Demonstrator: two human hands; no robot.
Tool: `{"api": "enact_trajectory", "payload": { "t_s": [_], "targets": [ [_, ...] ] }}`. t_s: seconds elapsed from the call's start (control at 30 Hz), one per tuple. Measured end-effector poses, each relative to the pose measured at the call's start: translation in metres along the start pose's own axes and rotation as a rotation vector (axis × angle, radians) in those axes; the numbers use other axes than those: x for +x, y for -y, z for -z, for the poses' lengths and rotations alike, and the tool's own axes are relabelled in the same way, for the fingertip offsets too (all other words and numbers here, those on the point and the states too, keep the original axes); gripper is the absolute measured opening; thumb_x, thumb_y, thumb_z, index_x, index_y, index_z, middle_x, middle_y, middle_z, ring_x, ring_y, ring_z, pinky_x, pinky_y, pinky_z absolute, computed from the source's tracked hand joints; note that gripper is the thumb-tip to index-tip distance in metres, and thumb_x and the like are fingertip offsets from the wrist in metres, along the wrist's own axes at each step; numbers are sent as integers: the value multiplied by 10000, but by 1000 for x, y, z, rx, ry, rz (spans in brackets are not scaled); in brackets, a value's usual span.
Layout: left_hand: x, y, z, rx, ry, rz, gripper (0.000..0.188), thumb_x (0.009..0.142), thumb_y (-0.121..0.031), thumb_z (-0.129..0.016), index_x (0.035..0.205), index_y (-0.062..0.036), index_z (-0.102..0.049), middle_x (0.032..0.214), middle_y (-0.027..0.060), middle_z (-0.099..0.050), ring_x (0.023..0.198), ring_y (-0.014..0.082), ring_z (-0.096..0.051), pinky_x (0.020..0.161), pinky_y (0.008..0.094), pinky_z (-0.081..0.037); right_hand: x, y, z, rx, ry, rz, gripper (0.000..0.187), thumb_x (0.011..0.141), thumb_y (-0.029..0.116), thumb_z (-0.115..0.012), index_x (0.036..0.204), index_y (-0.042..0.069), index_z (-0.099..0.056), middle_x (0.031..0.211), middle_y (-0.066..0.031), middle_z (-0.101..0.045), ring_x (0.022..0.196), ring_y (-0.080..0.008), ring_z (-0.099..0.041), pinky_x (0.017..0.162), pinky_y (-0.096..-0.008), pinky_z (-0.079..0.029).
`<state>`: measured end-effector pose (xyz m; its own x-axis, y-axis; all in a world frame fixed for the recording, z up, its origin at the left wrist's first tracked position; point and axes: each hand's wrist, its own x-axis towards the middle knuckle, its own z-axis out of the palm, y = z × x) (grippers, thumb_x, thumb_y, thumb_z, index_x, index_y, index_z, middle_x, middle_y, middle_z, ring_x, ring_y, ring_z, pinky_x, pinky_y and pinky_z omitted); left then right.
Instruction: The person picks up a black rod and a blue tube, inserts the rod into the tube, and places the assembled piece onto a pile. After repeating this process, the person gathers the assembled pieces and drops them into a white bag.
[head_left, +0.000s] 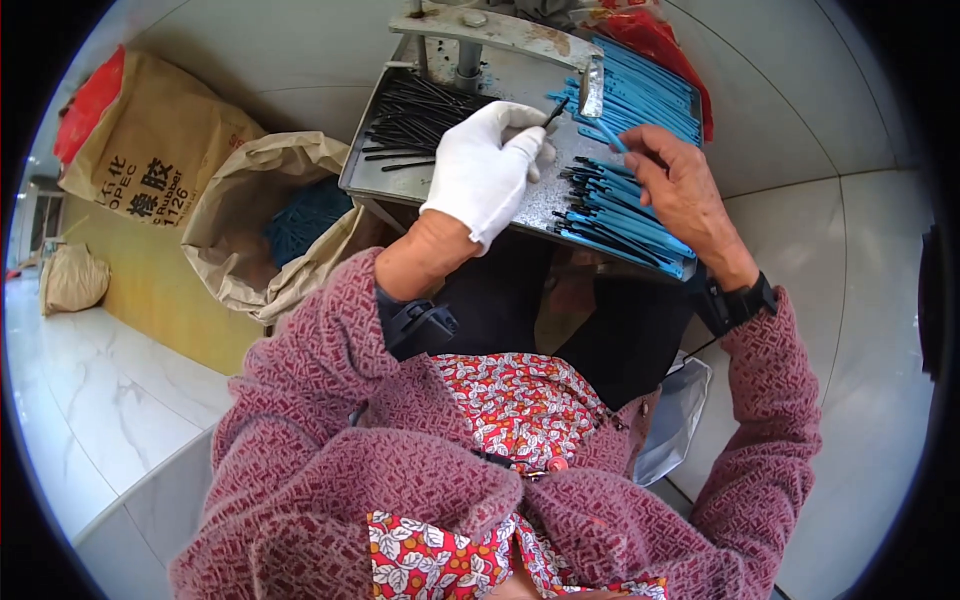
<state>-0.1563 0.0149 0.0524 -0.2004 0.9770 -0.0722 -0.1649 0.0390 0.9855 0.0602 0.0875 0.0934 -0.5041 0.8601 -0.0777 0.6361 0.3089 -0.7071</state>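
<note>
My left hand (482,170), in a white glove, is closed with a thin black strip (557,111) sticking out past the fingertips. My right hand (685,190), bare, pinches a slim blue strip (609,134) between thumb and fingers. The two strips point toward each other beneath the metal block (592,88) of a lever arm, apart from one another. Under my left hand lies a pile of black strips (418,112). Beside my right hand, blue strips with black ends (615,212) are laid in a row. Plain blue strips (650,92) are heaped behind it.
The strips lie on a metal-topped table (545,188) with a raised edge, and a post (467,65) stands at its back. At left is an open paper bag (225,215) holding blue strips (308,220), before a large brown sack (165,130). Red plastic (655,38) lies behind the table.
</note>
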Motion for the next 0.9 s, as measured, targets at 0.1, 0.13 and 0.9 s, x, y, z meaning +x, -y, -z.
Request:
{"api": "enact_trajectory", "payload": {
  "t_s": [0.1, 0.13, 0.9],
  "targets": [
    [3, 0, -2, -52, -31, 64, 154, 995, -49, -573, 1099, 47, -632, 887, 84, -707, 712, 104, -618, 658, 239, -506, -5, 17, -6, 266, 80, -63, 178, 1008, 111, -574, 1140, -2, -608, 846, 6, -607, 648, -36, -525, 540, -193, -419],
    [3, 2, -4, -53, -35, 64, 154, 995, -49, -573, 1099, 47, -632, 887, 84, -707, 712, 104, -618, 658, 239, -506, -6, 19, -8, 403, 117, -103, 187, 1022, 132, -566, 1139, -6, -615, 835, 23, -602, 631, -4, -501, 520, -170, -393],
    [21, 24, -31, -43, -140, -161, 405, 1062, -312, -490, 833, -22, -656, 727, -7, -579, 635, 81, -454, 591, 267, -383, 1, 29, -10, 524, 176, -155, 185, 1030, 149, -570, 1093, 9, -671, 768, 49, -590, 567, 11, -409, 491, -144, -308]
  ]
}}
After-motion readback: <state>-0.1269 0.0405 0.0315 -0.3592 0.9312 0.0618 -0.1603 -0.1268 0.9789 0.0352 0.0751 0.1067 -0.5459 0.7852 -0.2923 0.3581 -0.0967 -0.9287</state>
